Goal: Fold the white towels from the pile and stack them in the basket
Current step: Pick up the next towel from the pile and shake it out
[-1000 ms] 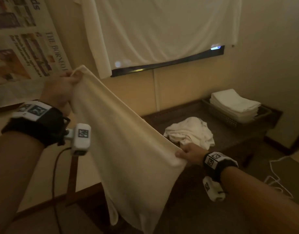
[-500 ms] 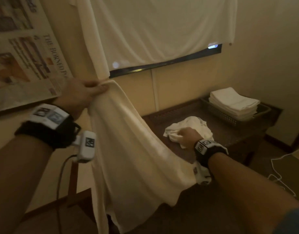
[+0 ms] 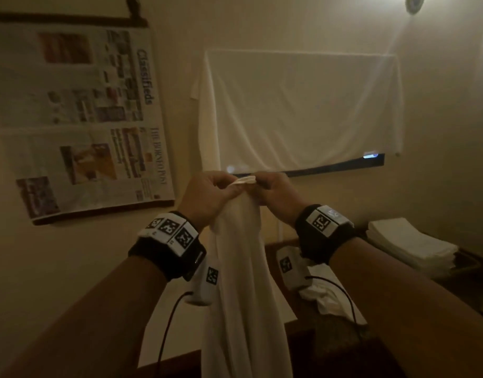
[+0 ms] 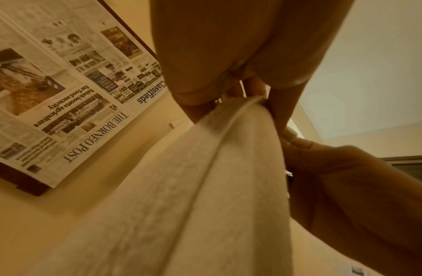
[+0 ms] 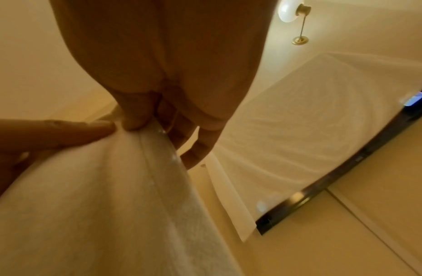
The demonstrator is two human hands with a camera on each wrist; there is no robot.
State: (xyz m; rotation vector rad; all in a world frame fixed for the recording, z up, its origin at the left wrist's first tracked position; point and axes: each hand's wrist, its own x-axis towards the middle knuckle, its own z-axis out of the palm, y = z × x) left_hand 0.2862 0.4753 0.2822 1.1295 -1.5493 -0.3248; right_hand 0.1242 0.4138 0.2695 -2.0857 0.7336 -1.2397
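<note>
White towel (image 3: 243,282) is hanging in front of the person, doubled lengthwise, its two top corners brought together between the raised hands and the rest of it drooping down past the lower edge of the head view. Behind it, a white sheet (image 3: 303,110) is draping over a wall-mounted screen whose dark lower edge (image 3: 344,166) is showing beneath it. To the left, a newspaper (image 3: 79,118) is hanging flat on the wall. At the lower right, a dark tabletop (image 3: 344,350) is carrying the pile of unfolded towels (image 3: 325,293), partly hidden behind the right wrist. Farther right, a stack of folded towels (image 3: 409,244) is sitting in the basket (image 3: 469,266). The left hand (image 3: 207,196) is pinching the towel's upper edge between thumb and curled fingers; its grip is closed on the cloth. The right hand (image 3: 273,190) is pinching the same gathered edge just beside it, so the two hands are nearly touching. In the right wrist view, the right thumb (image 5: 134,119) is pressing the hem against the fingers behind it. A wall lamp (image 5: 292,11) is glowing up near the ceiling.
</note>
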